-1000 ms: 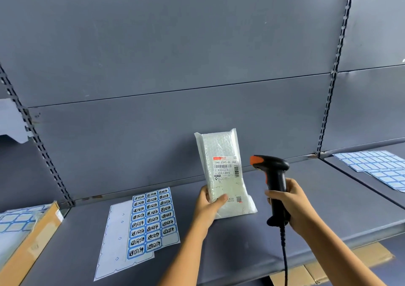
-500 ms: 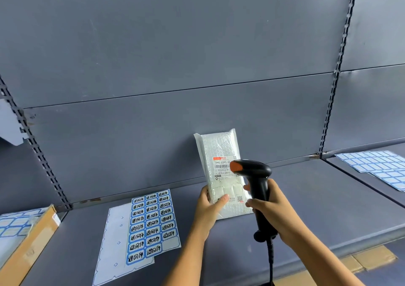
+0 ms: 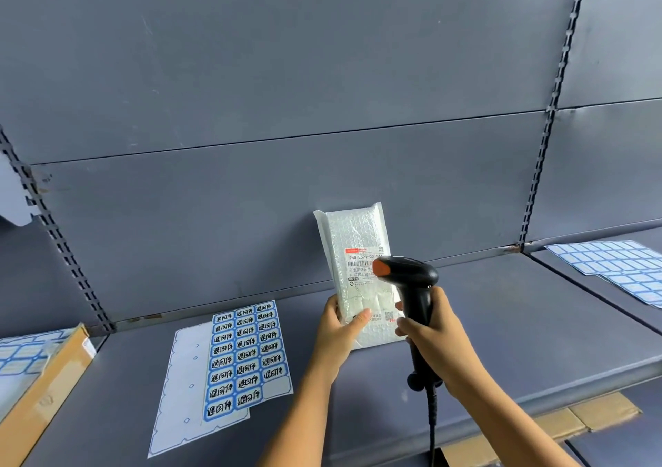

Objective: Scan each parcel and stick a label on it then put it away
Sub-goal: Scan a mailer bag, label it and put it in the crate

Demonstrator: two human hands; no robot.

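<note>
Logging grey shelf [image 3: 501,323], steel, slotted uprights behind. Noting label sheet [image 3: 243,359] lying flat toward the left front edge, handy for sticking; blue-bordered labels, black Chinese characters. Holding bubble-wrap parcel [image 3: 353,237] upright over mid-shelf, waybill facing out for the read; unable to tell whether its base is touching. Aiming black scanner [image 3: 412,273], orange nose just beside the barcode. Left grip [image 3: 340,334] clamped on parcel's lower left edge; right grip [image 3: 437,334] wrapped round scanner handle. Reading "940 E591-00". Judging scan underway, labelling pending.

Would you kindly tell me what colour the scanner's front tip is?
Orange, on the black scanner, clearest in the head view.
</note>
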